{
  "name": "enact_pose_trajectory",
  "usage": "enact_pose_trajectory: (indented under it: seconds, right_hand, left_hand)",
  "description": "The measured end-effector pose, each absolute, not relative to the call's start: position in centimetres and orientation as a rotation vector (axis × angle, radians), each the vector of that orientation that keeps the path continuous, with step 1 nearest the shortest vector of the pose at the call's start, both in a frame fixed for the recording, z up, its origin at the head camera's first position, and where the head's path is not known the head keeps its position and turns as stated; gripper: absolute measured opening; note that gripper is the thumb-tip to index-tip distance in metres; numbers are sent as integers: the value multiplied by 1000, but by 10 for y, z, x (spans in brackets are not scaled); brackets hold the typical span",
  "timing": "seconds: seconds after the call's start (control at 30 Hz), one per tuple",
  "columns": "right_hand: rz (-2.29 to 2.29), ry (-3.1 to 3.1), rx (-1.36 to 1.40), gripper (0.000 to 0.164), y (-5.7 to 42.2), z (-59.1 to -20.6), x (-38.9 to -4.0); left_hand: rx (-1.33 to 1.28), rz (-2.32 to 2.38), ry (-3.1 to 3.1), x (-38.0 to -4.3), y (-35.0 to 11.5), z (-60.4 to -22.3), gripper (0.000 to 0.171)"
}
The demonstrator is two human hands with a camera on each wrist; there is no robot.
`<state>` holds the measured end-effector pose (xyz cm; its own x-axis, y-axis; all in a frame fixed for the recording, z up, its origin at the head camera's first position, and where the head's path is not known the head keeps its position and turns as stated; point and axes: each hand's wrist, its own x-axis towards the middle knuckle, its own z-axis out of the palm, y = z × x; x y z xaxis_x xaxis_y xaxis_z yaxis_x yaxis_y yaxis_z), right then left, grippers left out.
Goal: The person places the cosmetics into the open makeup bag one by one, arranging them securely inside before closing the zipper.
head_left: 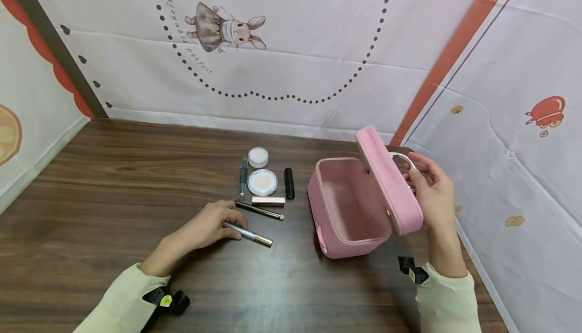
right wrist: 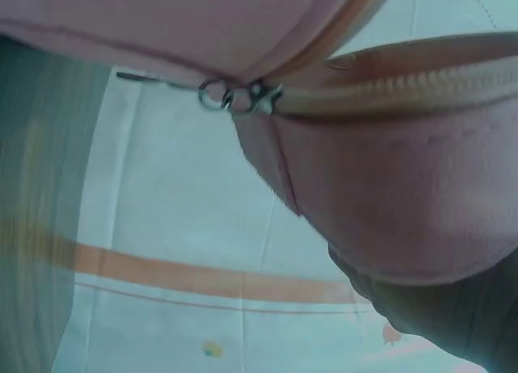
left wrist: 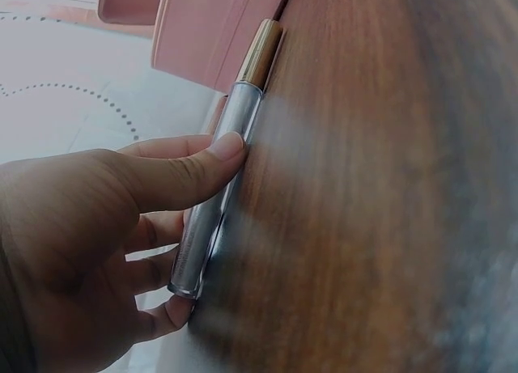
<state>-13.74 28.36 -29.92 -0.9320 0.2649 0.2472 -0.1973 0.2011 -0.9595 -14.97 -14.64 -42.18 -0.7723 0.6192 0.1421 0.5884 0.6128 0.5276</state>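
My left hand (head_left: 217,225) pinches a slim silver cosmetic tube (head_left: 254,237) with a gold cap, low over the wooden table. In the left wrist view the thumb lies along one side of this tube (left wrist: 214,179), with fingers behind it. A pink cosmetic case (head_left: 350,249) stands to the right, its lid (head_left: 391,181) tilted up and its inside bare. My right hand (head_left: 434,191) grips the lid by its white handle (head_left: 402,157). Close up, the right wrist view shows the case's zipper pull (right wrist: 227,96) and the lid (right wrist: 405,187); the fingers are mostly hidden there.
Just beyond my left hand lie a dark brush (head_left: 260,210), a pink lipstick tube (head_left: 268,201), a round compact (head_left: 262,182), a white jar (head_left: 258,157), a grey pen (head_left: 243,177) and a black tube (head_left: 289,183). A printed cloth (head_left: 295,50) hangs behind the table.
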Motion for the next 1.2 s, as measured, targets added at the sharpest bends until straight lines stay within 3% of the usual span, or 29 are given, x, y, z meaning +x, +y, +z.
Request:
enact_pose_trajectory:
  seconds: [0.3,0.73,0.87,1.03,1.2]
  right_hand:
    - [1655,-2132,36,38,304,-305,-138]
    - [2031,-1803,141,44,320,-300,-131]
    - [1935,-1974,297,55,327,-298,-126]
    - [1723,-2097,540,49,336,-301,-123]
    - [1393,-2204,512,44,340,-304,-123]
  left_hand:
    - [1021,880,2767,-150,-146,-422,19]
    - [999,898,2759,-147,-147,-423,18]
    - [992,897,2759,-147,-147,-423,18]
    - [1003,895,2763,-148,-147,-422,18]
    - [1010,888,2764,-148,-146,-421,18]
